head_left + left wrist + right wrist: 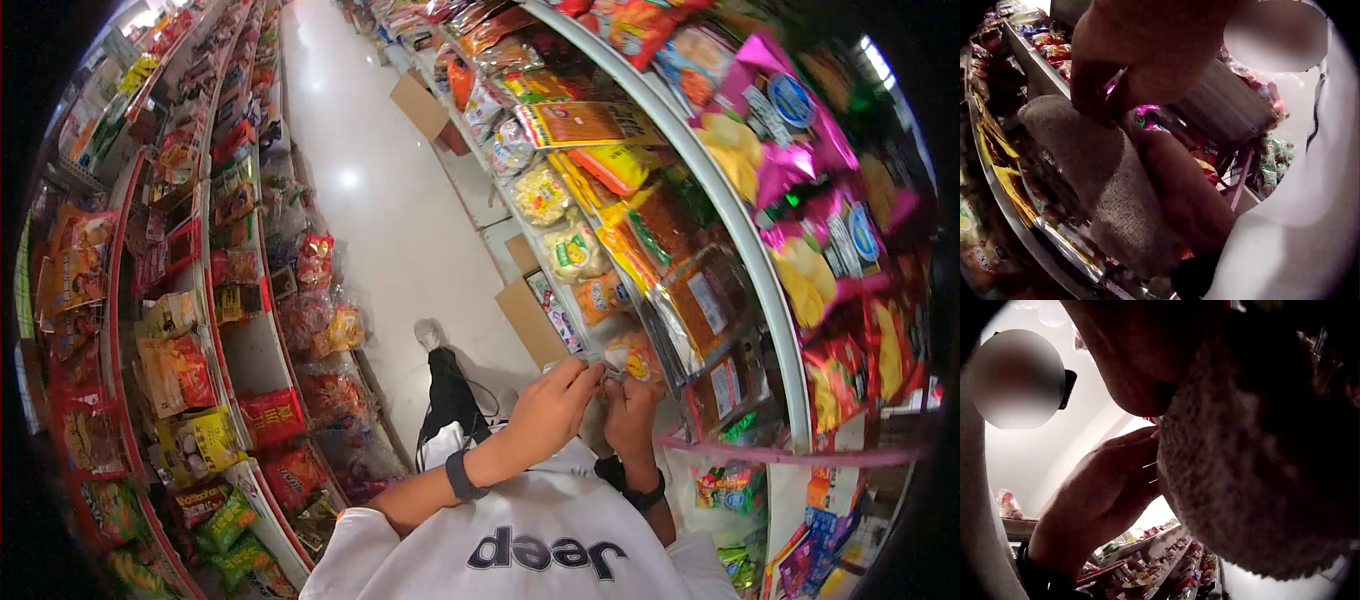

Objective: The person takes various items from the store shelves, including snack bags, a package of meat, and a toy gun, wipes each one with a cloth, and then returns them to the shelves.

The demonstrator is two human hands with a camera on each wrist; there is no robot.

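Observation:
A grey-brown, rough-textured cloth (1104,181) hangs from both hands in the left wrist view and fills much of the right wrist view, where the cloth (1241,462) is dark and close. The left hand (558,402) pinches its upper edge with bent fingers. Close beside it, the right hand (630,412) grips the same edge between thumb and fingers. Both hands are in front of the white shirt (540,520). Most of the cloth is hidden behind the hands in the head view, and its exact shape cannot be told.
Shelves of packaged snacks (575,250) stand close on the right, with pink chip bags (800,130) at the far right. More shelves line the left side (190,370). A pale floor (370,190) runs between them, and cardboard flaps (530,320) stick out near the hands.

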